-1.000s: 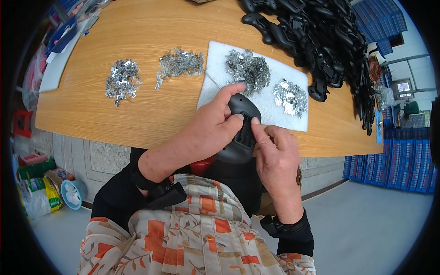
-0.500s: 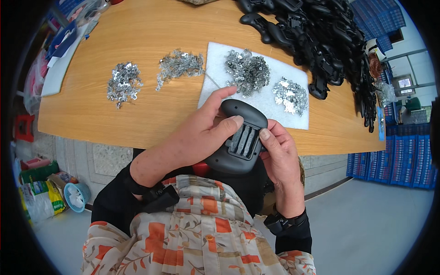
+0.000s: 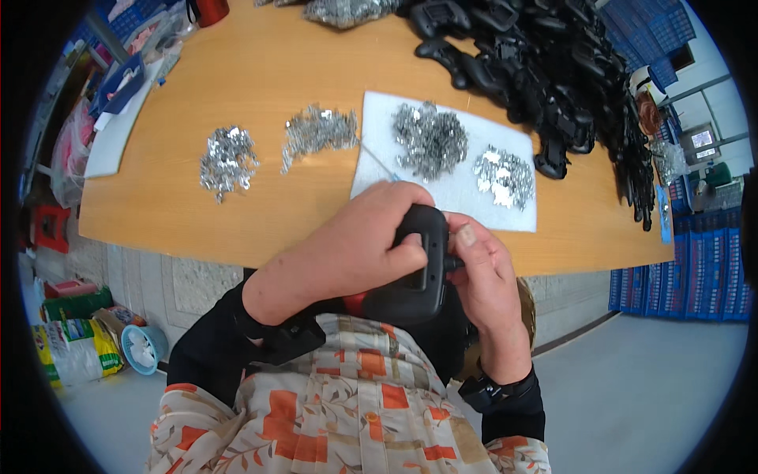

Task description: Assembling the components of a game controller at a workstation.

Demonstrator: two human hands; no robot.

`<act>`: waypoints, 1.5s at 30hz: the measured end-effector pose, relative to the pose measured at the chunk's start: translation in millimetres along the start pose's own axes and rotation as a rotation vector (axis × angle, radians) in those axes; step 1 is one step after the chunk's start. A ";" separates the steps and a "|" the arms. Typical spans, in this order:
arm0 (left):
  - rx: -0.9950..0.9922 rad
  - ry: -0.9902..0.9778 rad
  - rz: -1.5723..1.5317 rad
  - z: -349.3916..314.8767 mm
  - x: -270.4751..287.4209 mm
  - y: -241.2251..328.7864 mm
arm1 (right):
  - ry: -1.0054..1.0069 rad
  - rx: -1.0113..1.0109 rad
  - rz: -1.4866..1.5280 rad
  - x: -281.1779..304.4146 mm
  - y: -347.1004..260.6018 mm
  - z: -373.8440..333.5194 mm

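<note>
My left hand (image 3: 359, 245) is wrapped round a black game controller shell (image 3: 422, 304) just off the table's front edge, its thumb pressed on the recessed back. The shell is tilted, and much of the battery bay is hidden behind that thumb. On the shell's right side my right hand (image 3: 489, 280) is closed, thumb and fingers at its edge by a small dark protruding part. Beyond the hands lies a white foam sheet (image 3: 373, 166) bearing a pile of small metal clips (image 3: 430, 142) and a pile of flat shiny metal pieces (image 3: 503, 175).
Two more piles of metal pieces, a left one (image 3: 227, 162) and a middle one (image 3: 320, 133), lie on the wooden table (image 3: 253, 71). A thin rod (image 3: 377, 160) rests near the foam's left edge. Black controller shells (image 3: 505, 71) are heaped at the far right.
Both hands have moved slightly down, and the controller shell has been turned, so its battery bay no longer faces up openly. My left thumb has bent over it.
</note>
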State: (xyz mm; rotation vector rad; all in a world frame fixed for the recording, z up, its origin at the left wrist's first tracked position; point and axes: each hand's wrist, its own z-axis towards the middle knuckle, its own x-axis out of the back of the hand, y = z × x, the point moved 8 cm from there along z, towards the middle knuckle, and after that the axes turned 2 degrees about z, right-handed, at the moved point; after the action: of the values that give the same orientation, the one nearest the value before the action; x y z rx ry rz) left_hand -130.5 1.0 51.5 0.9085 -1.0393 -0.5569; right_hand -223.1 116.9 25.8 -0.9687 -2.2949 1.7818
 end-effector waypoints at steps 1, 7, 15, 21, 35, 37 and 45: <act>0.154 -0.082 -0.270 0.7 -3.9 -12.6 | -0.010 0.016 0.003 -2.7 -2.3 3.8; 0.382 0.075 -1.094 -5.7 -6.3 -31.0 | -0.015 0.334 -0.035 -24.3 -7.4 26.9; 0.371 0.175 -0.971 -10.1 -10.3 -47.5 | 0.145 0.449 -0.266 -36.0 -4.5 37.2; 0.282 0.193 -0.823 -9.9 -6.9 -37.8 | 0.227 0.486 -0.445 -32.7 -7.0 38.7; 0.127 0.102 -1.112 -7.0 -1.0 -52.1 | -0.036 0.403 -0.091 -24.8 -17.0 26.4; 0.186 0.030 -1.471 -6.4 -10.2 -65.2 | -0.047 0.392 -0.115 -26.5 -17.3 25.0; 0.008 0.152 -0.591 0.2 7.1 -36.9 | 0.027 0.676 -0.604 -47.3 -27.1 17.1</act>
State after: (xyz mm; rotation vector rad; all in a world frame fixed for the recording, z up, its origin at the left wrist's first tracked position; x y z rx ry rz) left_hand -127.0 -24.0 23.7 1.2525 -0.6265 -0.9566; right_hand -204.3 74.5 59.2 -0.1583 -1.5121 1.9771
